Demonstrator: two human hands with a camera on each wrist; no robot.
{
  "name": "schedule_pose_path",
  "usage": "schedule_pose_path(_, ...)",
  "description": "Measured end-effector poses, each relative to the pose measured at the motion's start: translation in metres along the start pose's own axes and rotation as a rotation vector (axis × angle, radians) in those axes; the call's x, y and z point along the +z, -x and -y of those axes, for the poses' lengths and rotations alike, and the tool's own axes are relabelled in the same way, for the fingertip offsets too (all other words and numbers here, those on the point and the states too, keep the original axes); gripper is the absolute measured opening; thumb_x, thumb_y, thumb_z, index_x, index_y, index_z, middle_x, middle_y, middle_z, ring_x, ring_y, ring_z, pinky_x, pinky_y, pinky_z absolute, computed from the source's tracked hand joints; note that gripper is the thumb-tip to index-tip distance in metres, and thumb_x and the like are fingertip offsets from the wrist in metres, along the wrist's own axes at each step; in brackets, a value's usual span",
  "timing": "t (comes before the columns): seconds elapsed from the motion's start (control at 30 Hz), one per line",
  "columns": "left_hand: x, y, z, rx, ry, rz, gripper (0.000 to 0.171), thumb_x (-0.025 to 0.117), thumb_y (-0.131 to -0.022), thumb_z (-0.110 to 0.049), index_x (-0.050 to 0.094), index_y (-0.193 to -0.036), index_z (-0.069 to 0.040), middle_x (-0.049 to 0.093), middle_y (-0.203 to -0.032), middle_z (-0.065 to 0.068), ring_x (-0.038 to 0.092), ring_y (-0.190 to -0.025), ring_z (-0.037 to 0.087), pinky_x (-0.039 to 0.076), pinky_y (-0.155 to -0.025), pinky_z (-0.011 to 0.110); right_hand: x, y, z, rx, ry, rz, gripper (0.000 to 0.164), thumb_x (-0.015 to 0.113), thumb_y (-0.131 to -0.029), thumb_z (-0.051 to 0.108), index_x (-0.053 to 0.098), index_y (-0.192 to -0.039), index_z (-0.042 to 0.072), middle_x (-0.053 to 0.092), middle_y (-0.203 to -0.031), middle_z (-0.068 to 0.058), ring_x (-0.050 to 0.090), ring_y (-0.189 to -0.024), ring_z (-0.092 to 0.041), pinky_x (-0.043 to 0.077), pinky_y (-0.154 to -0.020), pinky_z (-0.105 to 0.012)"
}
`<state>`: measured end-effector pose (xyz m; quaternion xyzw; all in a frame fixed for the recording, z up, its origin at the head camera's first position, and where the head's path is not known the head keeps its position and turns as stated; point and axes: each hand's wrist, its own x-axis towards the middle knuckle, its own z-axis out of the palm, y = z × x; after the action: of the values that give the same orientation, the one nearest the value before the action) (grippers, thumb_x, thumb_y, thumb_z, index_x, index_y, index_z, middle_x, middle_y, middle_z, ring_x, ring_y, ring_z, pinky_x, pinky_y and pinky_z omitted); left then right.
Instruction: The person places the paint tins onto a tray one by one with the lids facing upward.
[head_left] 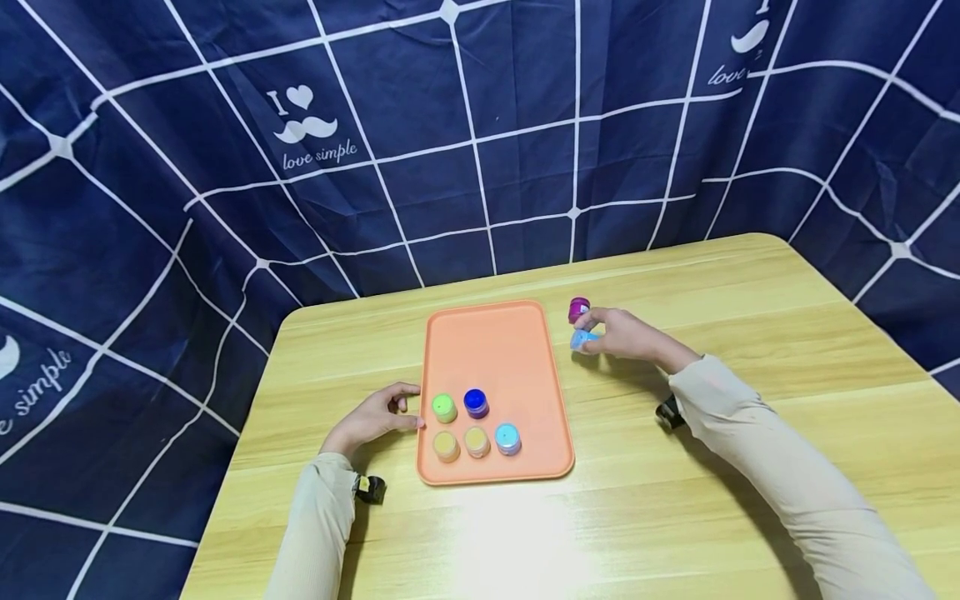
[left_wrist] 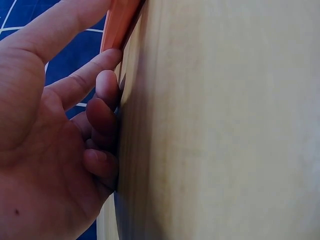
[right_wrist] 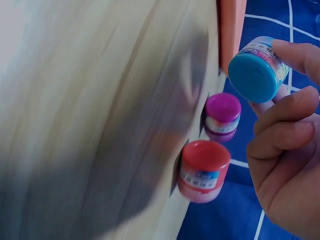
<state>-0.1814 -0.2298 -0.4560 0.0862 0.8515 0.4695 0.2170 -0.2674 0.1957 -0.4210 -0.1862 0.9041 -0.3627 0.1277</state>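
My right hand (head_left: 626,335) pinches a small light blue jar (head_left: 581,340) between thumb and fingers, tilted, right of the tray's upper right side. In the right wrist view its blue lid (right_wrist: 252,77) faces the camera. A purple jar (head_left: 578,309) and a red jar (right_wrist: 204,171) stand near this hand; the hand hides the red one in the head view. My left hand (head_left: 375,419) rests at the left edge of the orange tray (head_left: 487,342), thumb and index finger extended to its rim. The other fingers (left_wrist: 102,120) are loosely bent beside the tabletop.
In the tray's near half stand several jars: a green one (head_left: 444,407), a dark blue one (head_left: 476,403), two yellowish ones (head_left: 446,447) and a light blue one (head_left: 507,438). Blue curtains (head_left: 420,183) with white lines surround the wooden table (head_left: 645,500).
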Motion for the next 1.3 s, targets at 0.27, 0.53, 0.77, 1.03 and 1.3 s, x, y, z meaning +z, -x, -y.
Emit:
schedule_pose_path(0.27, -0.001, -0.001, 0.0, 0.0, -0.015, -0.004, 0.055, 0.074, -0.083, -0.017, 0.052, -0.131, -0.002, 0.044, -0.093, 0.008, 0.04, -0.085, 0.02, 0.034, -0.076, 0.031, 0.006, 0.004, 0.016, 0.016, 0.004, 0.054, 0.038, 0.072, -0.082, 0.019, 0.062, -0.115, 0.004, 0.064, -0.089, -0.008, 0.043, -0.054, -0.01, 0.037, -0.053, -0.023)
schedule_pose_path(0.53, -0.001, -0.001, 0.0, 0.004, -0.013, -0.001, 0.055, 0.074, -0.083, -0.017, 0.052, -0.131, -0.001, 0.043, -0.092, 0.006, 0.04, -0.084, 0.019, 0.035, -0.075, 0.029, 0.014, 0.008, 0.025, 0.007, -0.136, 0.176, 0.035, 0.07, -0.084, 0.014, 0.057, -0.115, 0.003, 0.059, -0.103, -0.013, 0.051, -0.056, -0.015, 0.049, -0.054, -0.031)
schedule_pose_path(0.77, 0.0, -0.001, 0.0, 0.001, 0.0, -0.001, 0.057, 0.075, -0.083, -0.016, 0.052, -0.132, -0.001, 0.043, -0.092, 0.006, 0.04, -0.083, 0.019, 0.036, -0.075, 0.028, 0.022, 0.015, 0.032, -0.039, -0.23, 0.241, 0.034, 0.07, -0.085, 0.011, 0.055, -0.113, 0.001, 0.055, -0.107, -0.015, 0.049, -0.053, -0.012, 0.047, -0.052, -0.028)
schedule_pose_path(1.03, 0.0, -0.001, 0.0, -0.002, 0.005, 0.003, 0.056, 0.074, -0.083, -0.015, 0.051, -0.132, 0.0, 0.043, -0.092, 0.007, 0.04, -0.083, 0.019, 0.035, -0.075, 0.028, 0.029, 0.018, 0.038, -0.051, -0.229, 0.29, 0.04, 0.071, -0.085, 0.015, 0.054, -0.118, 0.002, 0.054, -0.11, -0.014, 0.048, -0.056, -0.012, 0.046, -0.056, -0.025)
schedule_pose_path(1.3, 0.0, -0.001, 0.002, -0.002, 0.002, 0.002, 0.056, 0.073, -0.084, -0.015, 0.05, -0.133, -0.001, 0.043, -0.092, 0.007, 0.039, -0.083, 0.019, 0.035, -0.074, 0.028, 0.035, 0.021, 0.043, -0.049, -0.179, 0.312, 0.046, 0.071, -0.084, 0.016, 0.057, -0.126, 0.003, 0.056, -0.112, -0.013, 0.041, -0.055, -0.011, 0.04, -0.055, -0.022)
